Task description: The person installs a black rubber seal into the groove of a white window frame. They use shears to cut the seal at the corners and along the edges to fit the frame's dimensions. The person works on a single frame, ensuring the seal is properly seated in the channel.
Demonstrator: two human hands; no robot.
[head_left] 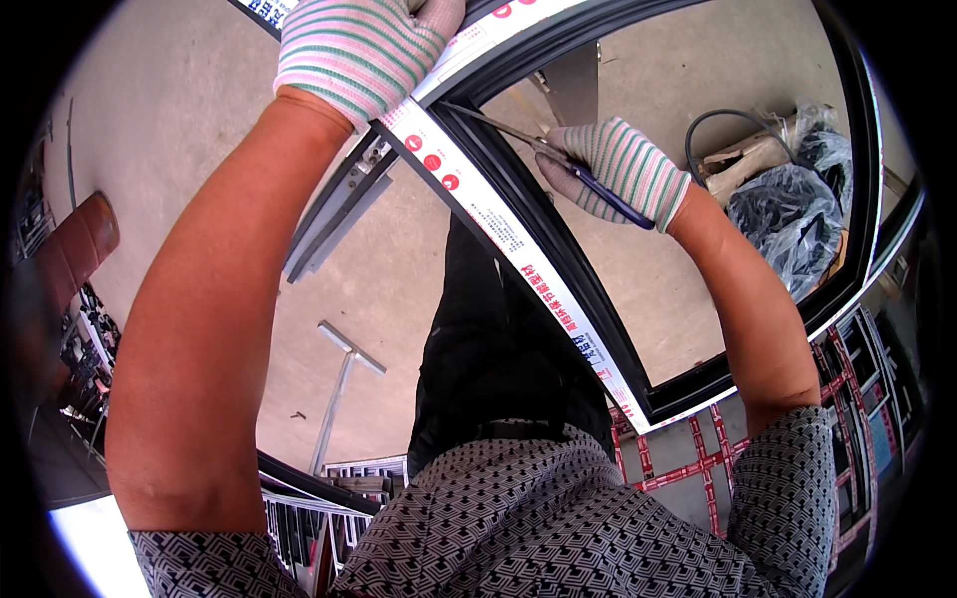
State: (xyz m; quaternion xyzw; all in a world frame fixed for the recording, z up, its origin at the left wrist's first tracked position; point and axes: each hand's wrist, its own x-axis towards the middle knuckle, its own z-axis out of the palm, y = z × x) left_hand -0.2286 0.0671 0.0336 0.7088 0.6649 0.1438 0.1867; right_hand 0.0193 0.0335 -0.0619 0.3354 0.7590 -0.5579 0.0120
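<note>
A window frame [538, 278], with black inner edges and white printed film on its face, stands tilted before me. My left hand [364, 50], in a striped knit glove, lies at the frame's upper corner joint. Its thumb and fingers are bent together at the picture's top edge, which cuts off whatever they hold. My right hand [623, 169], gloved alike, reaches inside the opening and grips scissors [605, 192] with dark handles. Their long blades point left, the tips at the black rubber seal [467, 125] in the frame's inner corner.
Through the opening, clear plastic wrap [788, 224] and cardboard [738, 159] lie on the concrete floor. A metal T-shaped stand [344, 374] is at lower left. Red-and-white wrapped bars [688, 463] form a grid at lower right. A brown seat back [85, 244] stands far left.
</note>
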